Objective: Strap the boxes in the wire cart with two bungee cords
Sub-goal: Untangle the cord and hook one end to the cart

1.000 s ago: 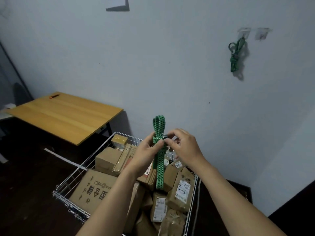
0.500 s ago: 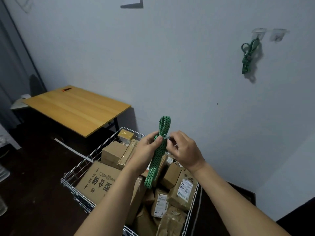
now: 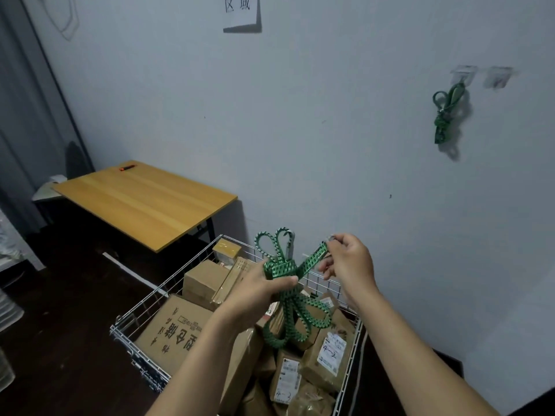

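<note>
— Whereabouts of the green pale-flecked elastic bungee cord (image 3: 280,267)?

— Up above the white wire cart (image 3: 123,324), over the brown cardboard boxes (image 3: 207,277), not yet hooked to anything. Bunched in the left hand (image 3: 258,291), grip curled round the waist of the coil, loops fanning above and dangling below. Grey metal hook (image 3: 289,244) poking up among the top loops.

— And the right hand (image 3: 350,262)?

— Pinches the free end beside its small metal hook (image 3: 329,238), thumb against forefinger, drawn out to the side. Probably held apart so as to unwind the binding wrap, with the bundle steadied on the other side.

— Other cord?

— Second green bungee cord (image 3: 442,118): hangs knotted from a clear stick-on wall hook (image 3: 464,75), well apart from the cart. Looks parked there until needed.

— Anything legible?

— "区域" on the white paper sheet (image 3: 240,10) stuck high on the wall. Handwritten "4-2" on one white parcel label (image 3: 332,352), "4-3" on a second parcel label (image 3: 282,394). Big dark Chinese print, upside down, on the largest carton (image 3: 177,328); too skewed to read with confidence.
</note>
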